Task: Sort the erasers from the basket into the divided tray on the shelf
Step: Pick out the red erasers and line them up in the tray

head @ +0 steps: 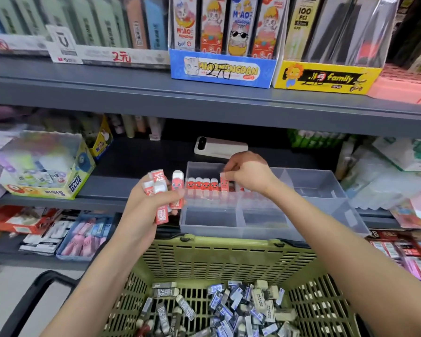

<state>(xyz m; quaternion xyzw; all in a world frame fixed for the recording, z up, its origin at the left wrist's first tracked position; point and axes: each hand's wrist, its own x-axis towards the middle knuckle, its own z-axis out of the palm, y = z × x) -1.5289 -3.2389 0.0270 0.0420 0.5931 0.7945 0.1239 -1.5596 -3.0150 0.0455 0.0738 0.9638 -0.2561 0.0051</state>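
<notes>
**One red eraser joins the row**

The right hand pinches it upright at the row's end, rear-left in the divided tray; seat it flush, face forward. Left of the tray, the left hand clutches several spare erasers.

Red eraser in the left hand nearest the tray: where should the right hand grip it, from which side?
Probably pinch the red eraser by its white top end, from above and the right. It stands upright, that end clear of the left hand, whose thumb covers its lower part; other erasers crowd its left.
</notes>
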